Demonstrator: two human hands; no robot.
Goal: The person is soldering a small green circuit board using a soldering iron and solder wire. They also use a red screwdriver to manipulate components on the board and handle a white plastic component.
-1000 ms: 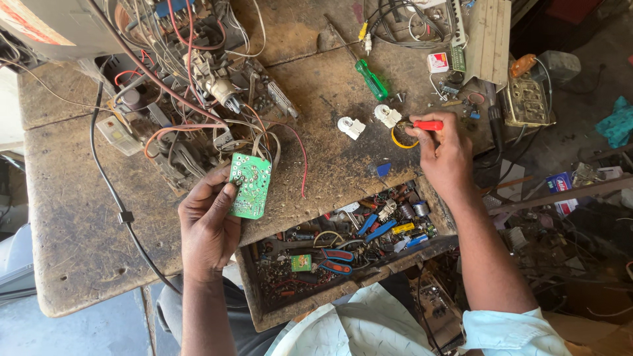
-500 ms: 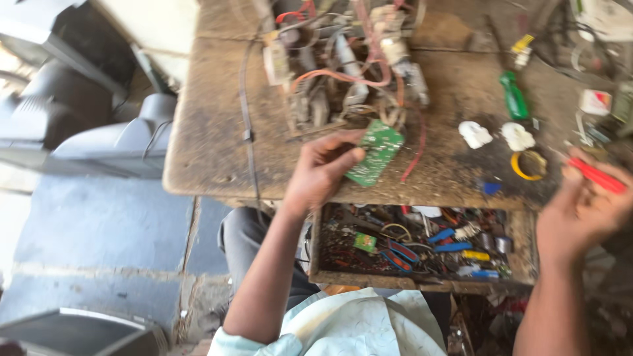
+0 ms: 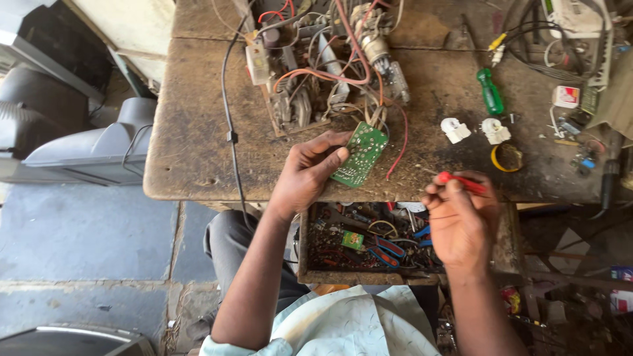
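Now, in the head view, we are pinching the green circuit board (image 3: 359, 153) at frame centre with our left hand (image 3: 306, 175), its grip clamped on the edge, tilting it face-up for inspection. Our right hand (image 3: 458, 221), lower right, is gripping a red-handled tool (image 3: 463, 181) pen-style, poised over the wooden counter (image 3: 191, 145) above the open drawer (image 3: 369, 240).

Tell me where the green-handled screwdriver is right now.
In the head view, the green-handled screwdriver lies on the worn wooden workbench, upper right, just above two small white plastic parts.
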